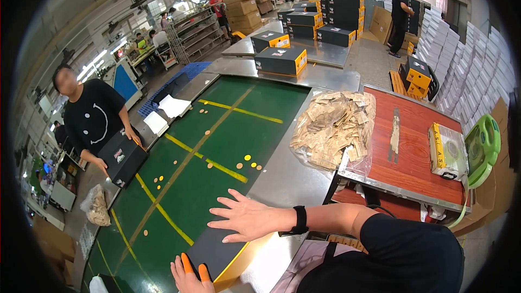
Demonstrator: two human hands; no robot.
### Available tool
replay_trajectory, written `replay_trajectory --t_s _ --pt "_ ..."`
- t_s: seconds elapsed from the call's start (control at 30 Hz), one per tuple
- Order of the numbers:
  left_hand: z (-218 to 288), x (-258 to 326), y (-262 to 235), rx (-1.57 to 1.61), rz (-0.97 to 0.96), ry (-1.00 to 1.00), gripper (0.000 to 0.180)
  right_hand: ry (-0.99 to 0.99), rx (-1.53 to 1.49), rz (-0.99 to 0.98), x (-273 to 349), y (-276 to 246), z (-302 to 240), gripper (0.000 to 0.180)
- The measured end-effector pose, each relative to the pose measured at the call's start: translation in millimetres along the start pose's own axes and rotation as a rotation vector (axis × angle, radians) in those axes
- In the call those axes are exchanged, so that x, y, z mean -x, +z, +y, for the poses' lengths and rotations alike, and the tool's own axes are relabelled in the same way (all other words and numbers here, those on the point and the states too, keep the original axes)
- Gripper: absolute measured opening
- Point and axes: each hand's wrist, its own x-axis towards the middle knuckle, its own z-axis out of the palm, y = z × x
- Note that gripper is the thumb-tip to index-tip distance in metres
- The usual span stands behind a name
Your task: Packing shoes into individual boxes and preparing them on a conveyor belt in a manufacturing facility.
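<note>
Dark box (213, 250) | near edge of green belt (190, 201) | right hand (247, 220) spread over far end | left hand (190, 279), fingers parted, at left near side

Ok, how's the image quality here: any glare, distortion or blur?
Head view: strong fisheye bending, black corners; head view: bright glare on the steel table border below the right hand, whose outline looks sharp; head view: left hand cut off by the lower edge.
</note>
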Motion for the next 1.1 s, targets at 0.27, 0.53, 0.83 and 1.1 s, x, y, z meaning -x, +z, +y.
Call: replay_trajectory --t_s 0.27,0.53,0.83,1.1 --pt "1.6 0.3 -0.1 0.006 0.001 -0.016 0.050 -0.003 0.006 0.017 0.6 0.2 0.6 0.054" --pt "0.2 0.4 -0.1 0.016 0.023 -0.010 0.050 0.000 0.003 0.018 -1.2 1.0 0.3 0.054" --pt "0.3 0.5 0.1 0.007 0.025 -0.007 0.049 0.001 0.003 0.027 -0.6 1.1 -0.1 0.053" --pt "1.7 1.2 -1.8 0.014 0.020 -0.014 0.049 0.003 0.004 0.044 0.3 2.3 -1.2 0.053"
